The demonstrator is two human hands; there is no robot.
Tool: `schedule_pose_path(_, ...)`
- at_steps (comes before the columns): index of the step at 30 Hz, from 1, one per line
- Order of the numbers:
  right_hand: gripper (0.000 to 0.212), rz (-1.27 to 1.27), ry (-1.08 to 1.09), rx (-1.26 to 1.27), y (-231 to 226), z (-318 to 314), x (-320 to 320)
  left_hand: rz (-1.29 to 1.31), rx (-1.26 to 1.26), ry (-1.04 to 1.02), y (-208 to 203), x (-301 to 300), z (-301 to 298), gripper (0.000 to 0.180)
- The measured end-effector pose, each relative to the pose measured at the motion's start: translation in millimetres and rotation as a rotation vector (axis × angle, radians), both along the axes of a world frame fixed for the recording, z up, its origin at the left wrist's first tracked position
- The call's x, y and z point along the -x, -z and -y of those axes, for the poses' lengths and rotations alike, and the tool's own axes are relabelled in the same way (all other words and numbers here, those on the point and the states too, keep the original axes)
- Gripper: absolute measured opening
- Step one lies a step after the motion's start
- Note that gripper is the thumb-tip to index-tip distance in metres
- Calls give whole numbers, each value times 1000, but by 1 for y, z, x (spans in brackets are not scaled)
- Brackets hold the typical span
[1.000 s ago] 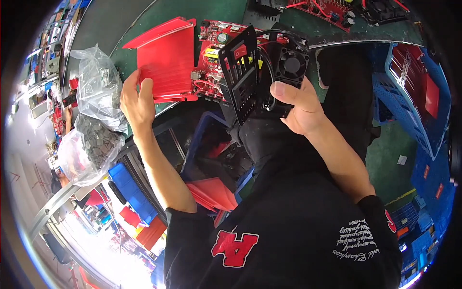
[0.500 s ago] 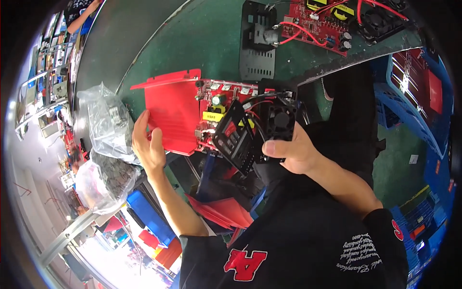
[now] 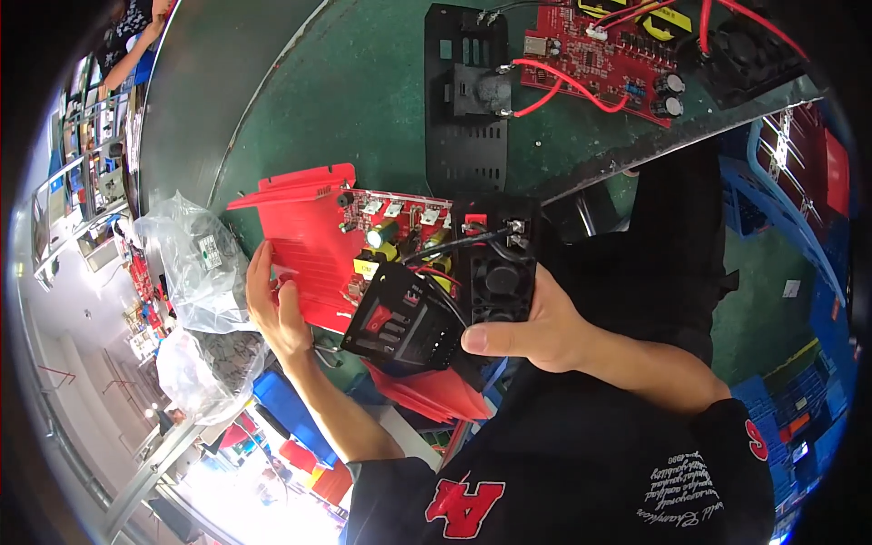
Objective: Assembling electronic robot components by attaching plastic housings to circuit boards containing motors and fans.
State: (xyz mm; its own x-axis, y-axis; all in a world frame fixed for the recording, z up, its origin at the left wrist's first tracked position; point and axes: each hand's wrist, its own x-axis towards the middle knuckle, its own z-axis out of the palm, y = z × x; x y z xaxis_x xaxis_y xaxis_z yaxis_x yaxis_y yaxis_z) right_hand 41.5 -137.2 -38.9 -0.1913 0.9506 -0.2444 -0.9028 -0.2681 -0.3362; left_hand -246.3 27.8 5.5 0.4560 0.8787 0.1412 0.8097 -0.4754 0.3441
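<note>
My left hand [image 3: 278,304] grips the left edge of a red ribbed metal housing [image 3: 304,245], thumb over its inner face. A red circuit board [image 3: 413,214] with yellow transformers and capacitors sits at the housing's right side, partly inside it. My right hand [image 3: 540,331] holds a black end panel with a fan [image 3: 501,277] at the board's right end; the thumb lies on its near edge and the other fingers are hidden behind. A second black panel [image 3: 400,318] with slots hangs tilted in front of the board, with wires running to it.
On the green bench [image 3: 363,109] lie a slotted black panel [image 3: 465,145], another red circuit board [image 3: 599,64] with red cables, and a black fan [image 3: 749,54]. Clear plastic bags [image 3: 195,263] are at left. Red sheet parts [image 3: 431,391] sit below; blue crates [image 3: 781,200] stand right.
Both hands have shifted left and toward me with the housing, board and fan panel. The slotted panel in front of the board has swung to face up more. Both holds stay the same.
</note>
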Motion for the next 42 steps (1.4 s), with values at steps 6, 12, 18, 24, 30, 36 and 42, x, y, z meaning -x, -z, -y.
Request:
schedule_pose_path(6, 70, -18, 12, 2, 2, 0, 0, 92, 147, -175, -10, -27, 4, 55)
schedule_pose_path(12, 69, 22, 3, -8, -1, -3, -2, 69, 111, -152, -9, -26, 5, 55)
schedule_pose_path(18, 54, 363, -19, 68, -30, -18, -16, 35, 53, -137, -7, -21, 8, 52)
schedule_pose_path(24, 28, 486, -36, 139, -36, -40, -7, -82, 7, -136, -9, -23, 4, 52)
schedule_pose_path(30, 27, 486, -77, 9, -56, -72, 22, 12, -133, -141, -1, -24, -3, 44)
schedule_pose_path(36, 30, 576, -116, -58, -52, -109, 57, 115, -485, -180, 1, 20, -1, 34)
schedule_pose_path(42, 69, 811, 40, -26, -16, -104, 53, 806, 884, -776, -14, -27, 52, 66)
